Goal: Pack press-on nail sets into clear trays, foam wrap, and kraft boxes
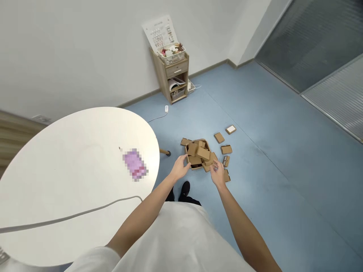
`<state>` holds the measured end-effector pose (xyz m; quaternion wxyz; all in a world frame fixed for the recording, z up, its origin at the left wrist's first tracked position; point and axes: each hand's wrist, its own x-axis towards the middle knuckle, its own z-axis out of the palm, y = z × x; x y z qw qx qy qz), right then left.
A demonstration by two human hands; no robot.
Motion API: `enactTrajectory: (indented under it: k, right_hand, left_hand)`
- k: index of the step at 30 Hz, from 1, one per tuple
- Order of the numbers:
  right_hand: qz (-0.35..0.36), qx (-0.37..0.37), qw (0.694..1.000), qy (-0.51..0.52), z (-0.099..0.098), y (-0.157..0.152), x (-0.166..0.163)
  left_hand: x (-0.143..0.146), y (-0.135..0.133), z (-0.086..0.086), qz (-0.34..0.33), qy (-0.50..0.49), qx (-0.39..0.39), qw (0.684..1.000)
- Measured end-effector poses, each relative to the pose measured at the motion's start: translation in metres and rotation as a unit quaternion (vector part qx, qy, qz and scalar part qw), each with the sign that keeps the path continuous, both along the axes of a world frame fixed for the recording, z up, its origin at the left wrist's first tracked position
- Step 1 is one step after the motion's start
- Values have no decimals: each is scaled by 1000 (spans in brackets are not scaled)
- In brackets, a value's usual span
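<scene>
- Left hand (180,168) was open, fingers at the near-left edge of a cardboard box (198,154) on the blue floor (269,170).
- Right hand (217,172) was open, holding nothing, beside loose small boxes (226,149).

Blue floor (269,181): open cardboard box (197,154) w/ small flat cartons piled in; loose cartons (226,149) scattered beside it. White-topped carton (230,129) set apart.

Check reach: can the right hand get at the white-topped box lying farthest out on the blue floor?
Probably not from here. The right hand hangs over the cardboard pile, and the white-topped box lies apart beyond it. Nothing blocks the floor between them.
</scene>
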<state>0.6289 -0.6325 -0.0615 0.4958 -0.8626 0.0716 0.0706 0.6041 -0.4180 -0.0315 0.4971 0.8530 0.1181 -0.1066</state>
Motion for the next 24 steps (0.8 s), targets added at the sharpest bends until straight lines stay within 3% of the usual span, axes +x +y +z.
enactTrajectory:
  k: [3,6,9,14,20,24]
  right_hand:
    - [44,64,997,4,3,34,-11]
    - [141,127,981,45,11,81,-26]
    - [274,149,947,81,27,131,-44]
    - [458,122,878,76,58,215,-85]
    - [592,77,799,71,73,319,-180]
    - [648,46,757,70,80,374,-255]
  left_hand:
    - [-40,23,15,101,-18,-47,994]
    - [-84,51,30,219,-38,-41,974]
    - [-131,80,42,311,-53,-22,949]
    - [-218,132,55,454,-84,13,887]
    - [-359,192,58,588,-80,17,805]
    - [-449,224,50,626,-72,12,776]
